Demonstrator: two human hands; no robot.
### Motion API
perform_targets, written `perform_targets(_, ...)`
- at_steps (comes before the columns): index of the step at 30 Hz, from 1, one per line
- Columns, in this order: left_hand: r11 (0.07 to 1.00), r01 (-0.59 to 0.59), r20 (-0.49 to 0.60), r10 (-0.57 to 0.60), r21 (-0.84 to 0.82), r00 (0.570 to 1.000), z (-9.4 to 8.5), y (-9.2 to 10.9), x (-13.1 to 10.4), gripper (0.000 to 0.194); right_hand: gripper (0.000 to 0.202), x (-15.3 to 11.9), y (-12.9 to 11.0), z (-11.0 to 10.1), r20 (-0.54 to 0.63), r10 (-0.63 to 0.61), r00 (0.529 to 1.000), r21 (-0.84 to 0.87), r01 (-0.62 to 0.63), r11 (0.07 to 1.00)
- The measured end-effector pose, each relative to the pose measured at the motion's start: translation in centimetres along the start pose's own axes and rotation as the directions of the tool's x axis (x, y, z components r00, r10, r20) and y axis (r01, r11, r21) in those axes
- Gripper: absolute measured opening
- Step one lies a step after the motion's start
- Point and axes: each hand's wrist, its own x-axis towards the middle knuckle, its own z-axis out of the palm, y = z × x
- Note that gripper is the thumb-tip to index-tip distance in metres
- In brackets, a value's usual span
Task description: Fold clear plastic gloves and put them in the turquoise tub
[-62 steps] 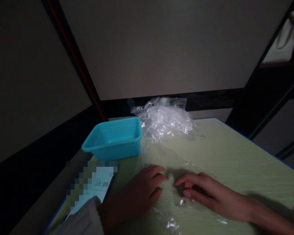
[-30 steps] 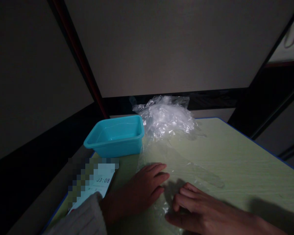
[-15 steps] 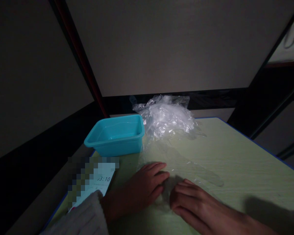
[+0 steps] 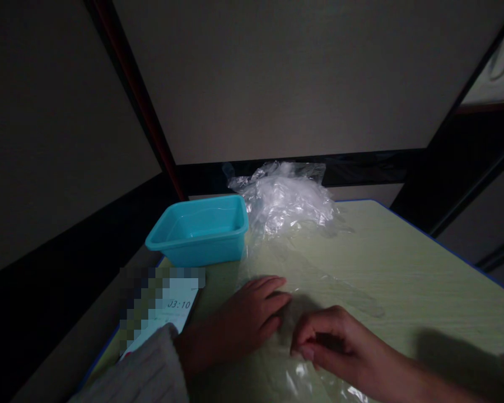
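Note:
A thin, see-through plastic glove (image 4: 319,274) lies spread on the table, one long finger pointing right. My left hand (image 4: 260,308) rests flat on it, palm down with fingers stretched out. Close by on the right, my right hand (image 4: 331,341) is curled, thumb and fingertips pinched on the glove's near part. Shiny wrinkled film shows below that hand, down to the bottom edge of the view. Beyond both hands sits a crumpled heap of clear plastic gloves (image 4: 289,201).
A turquoise plastic basin (image 4: 205,252) stands left of the heap. A phone (image 4: 180,308) showing a timer lies by my left sleeve, partly pixelated. The pale wooden table (image 4: 424,280) has a blue edge, and a panelled wall (image 4: 298,84) rises behind it.
My right hand has turned from palm down to a pinch, lifting and creasing the glove's near part. My left hand stays where it was.

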Motion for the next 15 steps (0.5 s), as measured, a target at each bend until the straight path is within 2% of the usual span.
perform_targets(8,1.0,0.009,0.001,-0.009,0.002,1.0,0.0,0.0,0.0,0.027,0.022,-0.3,-0.6,-0.8,-0.012,-0.189,0.982,-0.223,0.182,0.958)
perform_targets(12,1.0,0.013,0.017,-0.013,0.012,1.0,-0.2,0.1,0.0,0.031,0.026,-0.1,-0.5,-1.2,0.034,-0.294,0.955,-0.464,0.275,0.842)
perform_targets(15,1.0,0.02,-0.001,-0.02,0.023,1.0,-0.2,0.2,0.1,0.034,0.031,-0.1,0.0,-1.7,-0.009,-0.278,0.961,-0.645,0.206,0.736)
